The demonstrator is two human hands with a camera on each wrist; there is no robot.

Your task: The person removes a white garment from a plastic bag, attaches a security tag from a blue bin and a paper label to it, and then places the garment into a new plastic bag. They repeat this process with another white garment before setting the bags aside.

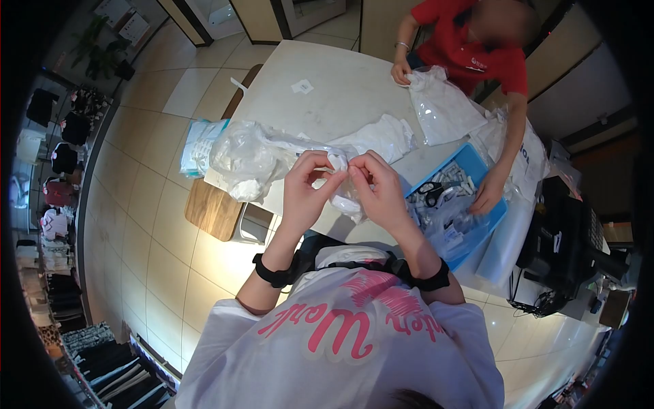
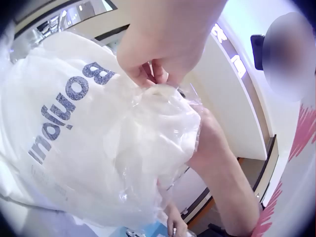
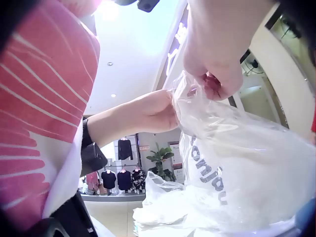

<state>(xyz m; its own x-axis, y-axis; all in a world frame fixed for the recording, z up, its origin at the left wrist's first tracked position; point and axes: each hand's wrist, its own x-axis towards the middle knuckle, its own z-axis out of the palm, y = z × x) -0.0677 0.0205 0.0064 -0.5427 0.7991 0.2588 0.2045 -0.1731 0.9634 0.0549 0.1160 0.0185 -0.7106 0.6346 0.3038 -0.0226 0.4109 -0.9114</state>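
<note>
Both hands meet over the near edge of the table in the head view. The left hand and the right hand pinch the gathered top of a clear plastic bag. Inside the bag is a white garment with dark "Bonjour" lettering, seen in both wrist views. In the right wrist view, the bagged garment hangs down from the fingers. Thumb and index finger of each hand come together at the bag's mouth.
A pale table bears a crumpled clear bag and another white bundle. At right, a blue bin holds scissors and small items. A person in red reaches into it. A wooden stool stands left.
</note>
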